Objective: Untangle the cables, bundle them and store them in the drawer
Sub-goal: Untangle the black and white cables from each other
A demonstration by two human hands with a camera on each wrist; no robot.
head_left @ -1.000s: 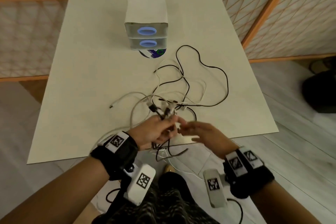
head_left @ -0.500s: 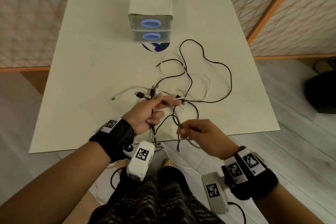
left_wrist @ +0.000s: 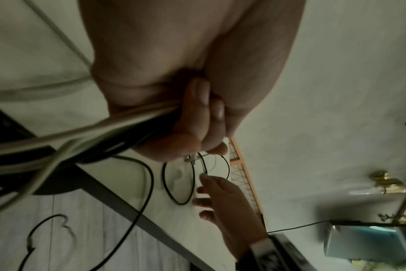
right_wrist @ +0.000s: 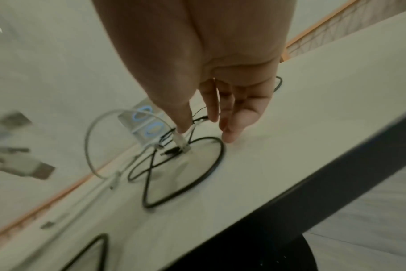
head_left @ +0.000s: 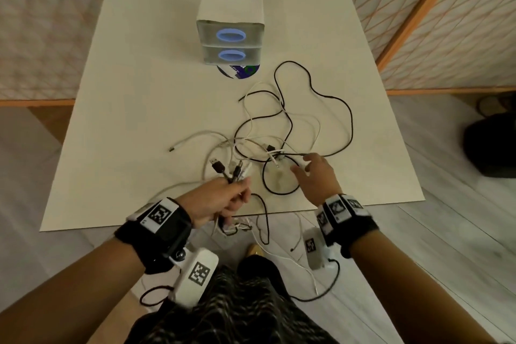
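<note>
On the table [head_left: 117,120] in front of me, the drawer unit [head_left: 230,33] stands at the far middle, a disc [head_left: 240,72] under its near edge. The cables [head_left: 293,126] sprawl near and right of it, mid-table, one plug end [head_left: 174,147] trailing left. My left hand [head_left: 220,201] sits at the near edge with several cable ends standing up out of it; my right hand [head_left: 314,176] lies just right, over a cable loop [head_left: 275,180]. More cable hangs off the near edge. A railing [head_left: 418,17] runs behind.
</note>
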